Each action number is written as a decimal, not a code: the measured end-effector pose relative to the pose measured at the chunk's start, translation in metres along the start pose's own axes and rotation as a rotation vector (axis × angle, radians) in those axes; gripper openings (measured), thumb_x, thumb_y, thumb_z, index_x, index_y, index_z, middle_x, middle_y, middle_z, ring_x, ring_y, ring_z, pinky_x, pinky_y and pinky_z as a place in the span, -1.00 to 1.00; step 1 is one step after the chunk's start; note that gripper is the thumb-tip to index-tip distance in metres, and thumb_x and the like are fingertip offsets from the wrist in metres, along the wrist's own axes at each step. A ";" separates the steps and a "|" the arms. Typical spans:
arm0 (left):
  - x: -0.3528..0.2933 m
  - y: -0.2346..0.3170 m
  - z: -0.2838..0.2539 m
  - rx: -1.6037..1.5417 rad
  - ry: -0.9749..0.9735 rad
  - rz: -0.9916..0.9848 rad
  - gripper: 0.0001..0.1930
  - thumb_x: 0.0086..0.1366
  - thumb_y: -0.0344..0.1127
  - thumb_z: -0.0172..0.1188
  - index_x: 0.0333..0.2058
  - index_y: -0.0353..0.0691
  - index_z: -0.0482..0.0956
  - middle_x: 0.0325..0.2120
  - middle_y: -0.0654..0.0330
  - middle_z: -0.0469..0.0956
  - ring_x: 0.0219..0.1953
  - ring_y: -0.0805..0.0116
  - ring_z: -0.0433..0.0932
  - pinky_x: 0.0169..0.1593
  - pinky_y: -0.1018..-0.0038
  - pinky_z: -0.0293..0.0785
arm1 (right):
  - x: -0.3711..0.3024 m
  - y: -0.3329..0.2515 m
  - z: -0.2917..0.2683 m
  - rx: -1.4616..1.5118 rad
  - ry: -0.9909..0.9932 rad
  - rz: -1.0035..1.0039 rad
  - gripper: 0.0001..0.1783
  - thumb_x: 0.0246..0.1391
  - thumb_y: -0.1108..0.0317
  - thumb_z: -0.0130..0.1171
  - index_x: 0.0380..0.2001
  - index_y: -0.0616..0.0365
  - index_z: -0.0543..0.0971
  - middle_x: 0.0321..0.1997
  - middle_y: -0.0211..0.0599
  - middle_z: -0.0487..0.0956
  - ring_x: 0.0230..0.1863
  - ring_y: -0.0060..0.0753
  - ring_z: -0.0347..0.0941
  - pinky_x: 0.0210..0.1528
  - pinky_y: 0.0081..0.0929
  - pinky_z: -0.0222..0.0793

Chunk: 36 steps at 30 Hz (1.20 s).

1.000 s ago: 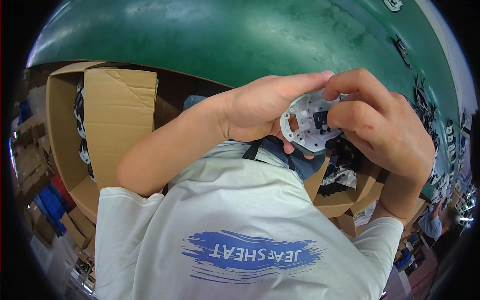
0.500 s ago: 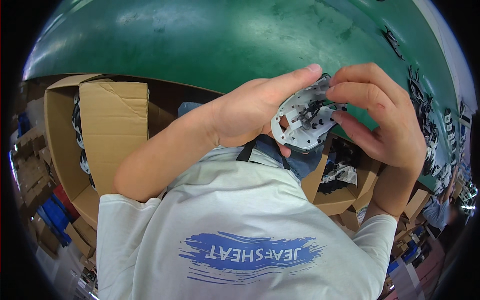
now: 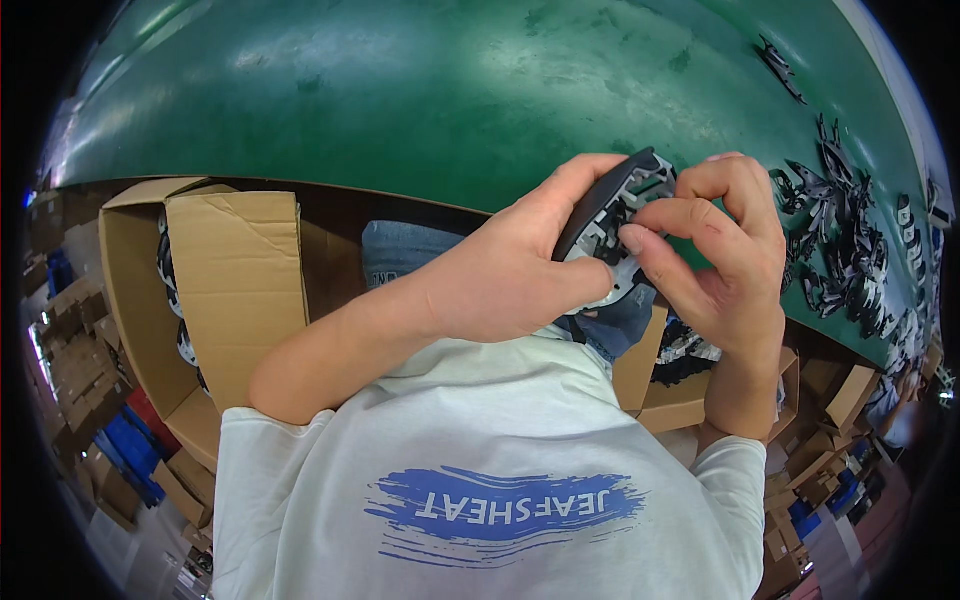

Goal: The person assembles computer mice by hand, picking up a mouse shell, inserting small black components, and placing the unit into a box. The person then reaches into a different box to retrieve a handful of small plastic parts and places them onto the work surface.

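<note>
My left hand (image 3: 515,275) is wrapped round a curved plastic shell (image 3: 593,212), dark outside and whitish inside, with its thumb lying along the near rim. The shell is tilted, its hollow side facing right. My right hand (image 3: 730,245) is at that hollow side, thumb and forefinger pinched close together. Their tips meet a small black plastic part (image 3: 618,222) inside the shell; its full shape is hidden by the fingers. Both hands are above my lap, at the near edge of the green table (image 3: 450,110).
Black plastic parts (image 3: 845,240) lie heaped on the table's right side, with another black piece (image 3: 780,68) farther back. An opened cardboard box (image 3: 240,290) with black-and-white shells stands at left. Another box (image 3: 635,370) with dark parts stands beside my right forearm.
The shell has turned from showing its white inside to standing more on edge, with its dark outside visible. My right hand's fingers have moved left and closed together inside it.
</note>
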State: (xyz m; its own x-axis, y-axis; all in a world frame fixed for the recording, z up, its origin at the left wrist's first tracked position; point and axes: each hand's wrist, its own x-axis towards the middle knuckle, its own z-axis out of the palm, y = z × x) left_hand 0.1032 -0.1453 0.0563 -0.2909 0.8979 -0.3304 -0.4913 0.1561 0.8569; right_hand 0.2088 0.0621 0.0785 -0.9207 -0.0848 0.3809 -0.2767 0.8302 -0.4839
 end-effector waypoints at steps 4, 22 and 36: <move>-0.002 -0.005 0.007 -0.097 0.064 0.062 -0.22 0.34 -0.61 0.21 0.51 -0.28 0.15 0.22 0.18 0.47 0.25 0.47 0.46 0.31 0.43 0.46 | -0.003 -0.011 0.006 -0.065 0.076 0.101 -0.74 -0.24 0.41 0.59 -0.43 0.02 0.69 -0.35 -0.43 0.54 -0.29 -0.26 0.46 -0.16 -0.29 0.31; -0.004 -0.030 0.013 0.054 0.235 0.269 -0.32 0.36 -0.57 0.04 0.46 -0.33 0.20 0.16 0.09 0.50 0.12 0.37 0.52 0.19 0.40 0.50 | -0.003 -0.021 0.027 -0.023 0.066 0.237 -0.71 -0.14 0.48 0.54 -0.29 0.07 0.67 -0.20 -0.32 0.57 -0.17 -0.19 0.54 0.14 -0.14 0.41; -0.009 -0.025 -0.003 0.052 0.251 0.218 -0.28 0.35 -0.56 0.03 0.49 -0.29 0.17 0.25 0.11 0.47 0.26 0.37 0.48 0.34 0.39 0.41 | -0.021 -0.029 0.064 0.619 0.186 0.506 -0.22 0.04 0.64 0.29 0.37 0.20 0.34 0.31 -0.19 0.34 0.14 -0.35 0.55 0.12 -0.39 0.61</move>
State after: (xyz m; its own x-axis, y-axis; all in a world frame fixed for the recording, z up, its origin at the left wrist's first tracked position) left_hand 0.1152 -0.1586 0.0365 -0.5809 0.7842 -0.2182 -0.3546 -0.0025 0.9350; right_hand 0.2190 0.0044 0.0341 -0.9293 0.3563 0.0976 0.0085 0.2847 -0.9586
